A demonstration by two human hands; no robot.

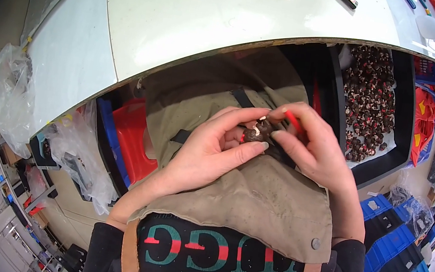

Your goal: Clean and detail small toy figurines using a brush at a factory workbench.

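Dark brown lump (259, 131) pinched between left hand (212, 149) and right hand (314, 150), steadied over the apron (253, 197); right fingers also grip a red tool (293, 121).

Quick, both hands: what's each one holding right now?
Left hand: closed on the small dark part.
Right hand: fingertips on the same part, with a thin red tool held.

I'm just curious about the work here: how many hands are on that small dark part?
2. The left hand cradles the small dark part from below-left; the right hand pinches it from the right, with a red tool.
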